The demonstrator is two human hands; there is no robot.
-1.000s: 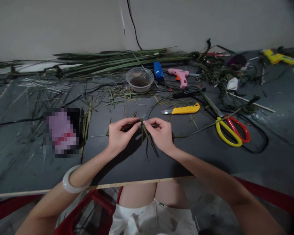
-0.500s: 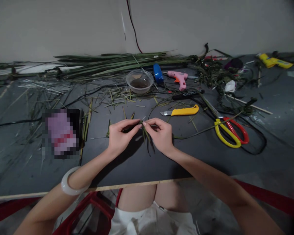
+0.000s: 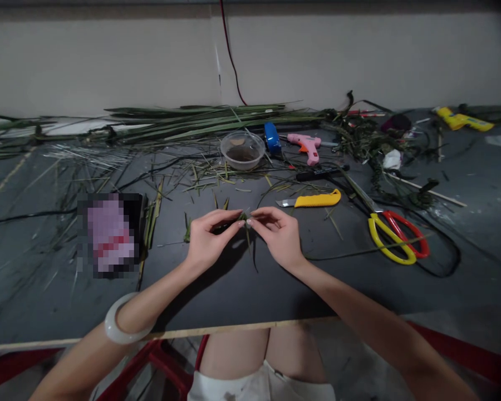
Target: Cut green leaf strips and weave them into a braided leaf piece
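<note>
Near the middle of the grey table, my left hand (image 3: 209, 236) pinches a small piece of woven green leaf strips (image 3: 244, 217) between thumb and forefinger. My right hand (image 3: 279, 234) meets it from the other side, its thumb and forefinger closed at the same piece. Thin strip ends hang below the fingertips, and others stick out behind my left hand. The fingers hide most of the piece. Just beyond my right hand lies a yellow utility knife (image 3: 317, 199) with its blade out.
Behind the hands are a clear bowl (image 3: 242, 151), blue tape (image 3: 272, 138) and a pink glue gun (image 3: 307, 146). Scissors (image 3: 394, 239) with red and yellow handles lie right, a blurred phone-like object (image 3: 112, 234) left. Long leaves (image 3: 183, 120) line the wall.
The view has tilted, so the table things sit slightly lower. My right fingers have shifted a little at the leaf piece, and fewer strip ends show below it.
</note>
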